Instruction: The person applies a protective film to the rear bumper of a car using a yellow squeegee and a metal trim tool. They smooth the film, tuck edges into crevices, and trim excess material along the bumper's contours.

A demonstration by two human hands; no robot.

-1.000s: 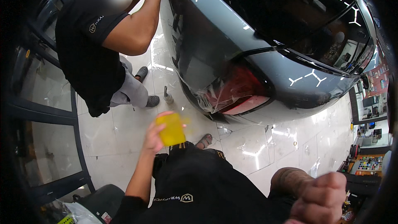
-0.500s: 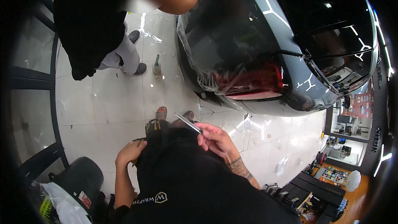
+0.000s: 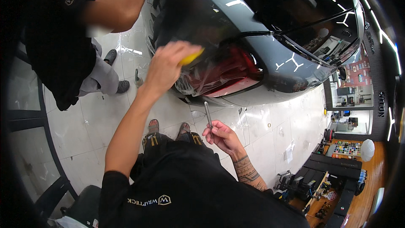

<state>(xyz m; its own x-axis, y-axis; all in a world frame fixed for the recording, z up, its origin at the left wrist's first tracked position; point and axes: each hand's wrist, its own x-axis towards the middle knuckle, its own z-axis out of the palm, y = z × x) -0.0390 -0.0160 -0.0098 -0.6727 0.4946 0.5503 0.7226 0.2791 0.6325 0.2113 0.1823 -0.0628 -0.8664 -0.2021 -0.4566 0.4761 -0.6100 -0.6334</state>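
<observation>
My left hand (image 3: 166, 63), a little blurred, is raised at the rear of a grey car (image 3: 249, 55). Its fingers are closed on a yellow squeegee (image 3: 192, 56), beside the red tail light (image 3: 236, 69). Wrinkled clear film (image 3: 196, 80) lies over part of the light and hangs past its left edge; whether the squeegee touches it I cannot tell. Lower down, my right hand (image 3: 223, 136) pinches a slim silver utility knife (image 3: 208, 116), its tip pointing up toward the car, apart from the bodywork.
A co-worker in a black shirt (image 3: 55, 55) stands at the left by the car. On the floor near their feet is a spray bottle (image 3: 138, 79). A dark bin (image 3: 84, 202) stands at lower left, and black-topped benches (image 3: 333, 164) at lower right.
My left hand has gone from beside my waist up to the car, and a yellow squeegee now shows in it. The knife in my right hand has turned more upright. The view has shifted.
</observation>
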